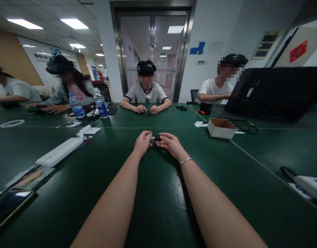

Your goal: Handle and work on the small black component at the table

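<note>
A small dark rod-shaped thing with a silvery left end (pixel 156 138) spans the gap between my two hands, just over the green table (pixel 158 193). My left hand (pixel 143 144) pinches its silvery end between thumb and fingers. Closed on the dark end is my right hand (pixel 172 144), with a silver bracelet (pixel 186 160) at the wrist. The piece is too small to tell its exact kind, and my fingers hide both its ends.
Left lie a white elongated pack (pixel 60 151) and a phone (pixel 11 208), with two water bottles (pixel 101 105) beyond. A small open box (pixel 221 128), cables (pixel 247 126) and a large black monitor (pixel 272 93) stand right. Several people wearing headsets sit around the table.
</note>
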{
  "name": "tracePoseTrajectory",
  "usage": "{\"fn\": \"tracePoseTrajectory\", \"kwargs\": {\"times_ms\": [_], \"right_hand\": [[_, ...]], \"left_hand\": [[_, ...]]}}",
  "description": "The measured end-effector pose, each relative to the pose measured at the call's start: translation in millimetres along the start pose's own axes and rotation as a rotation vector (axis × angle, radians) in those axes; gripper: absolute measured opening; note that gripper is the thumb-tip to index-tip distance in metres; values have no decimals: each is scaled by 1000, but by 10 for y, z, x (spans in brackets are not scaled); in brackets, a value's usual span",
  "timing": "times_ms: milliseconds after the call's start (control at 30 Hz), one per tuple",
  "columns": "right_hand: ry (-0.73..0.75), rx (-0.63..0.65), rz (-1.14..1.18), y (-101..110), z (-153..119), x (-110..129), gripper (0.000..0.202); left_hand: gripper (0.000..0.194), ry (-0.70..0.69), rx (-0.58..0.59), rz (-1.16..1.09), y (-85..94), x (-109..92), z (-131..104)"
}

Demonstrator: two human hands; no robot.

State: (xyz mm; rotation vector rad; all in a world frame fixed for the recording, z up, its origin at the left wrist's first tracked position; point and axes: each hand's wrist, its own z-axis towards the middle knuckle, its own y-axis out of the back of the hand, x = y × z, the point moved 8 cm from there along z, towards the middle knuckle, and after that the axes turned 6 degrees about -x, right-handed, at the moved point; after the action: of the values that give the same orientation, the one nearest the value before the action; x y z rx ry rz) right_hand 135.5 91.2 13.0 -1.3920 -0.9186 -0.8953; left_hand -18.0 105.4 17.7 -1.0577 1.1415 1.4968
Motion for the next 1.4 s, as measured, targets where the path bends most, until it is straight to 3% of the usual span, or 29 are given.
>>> {"fn": "tracePoseTrajectory", "kwargs": {"times_ms": [167, 600, 733, 867, 1000, 1200, 1400], "right_hand": [[-5, 6, -6, -16, -14, 7, 11], [-21, 8, -22, -28, -43, 18, 14], [-7, 12, 8, -23, -28, 14, 12], [-8, 15, 1, -22, -24, 7, 13], [-10, 22, -4, -29, -27, 6, 13], [-5, 23, -10, -28, -17, 2, 13], [0, 27, -28, -22, -2, -11, 13]], "left_hand": [[32, -57, 30, -25, -37, -10, 7], [28, -41, 73, -9, -69, -1, -5], [29, -83, 15, 8, -23, -16, 20], [27, -37, 18, -5, -27, 7, 17], [26, -105, -1, 28, -14, -26, 19], [32, 29, 66, 3, -55, 47, 10], [30, 7, 58, -6, -45, -32, -32]]}}
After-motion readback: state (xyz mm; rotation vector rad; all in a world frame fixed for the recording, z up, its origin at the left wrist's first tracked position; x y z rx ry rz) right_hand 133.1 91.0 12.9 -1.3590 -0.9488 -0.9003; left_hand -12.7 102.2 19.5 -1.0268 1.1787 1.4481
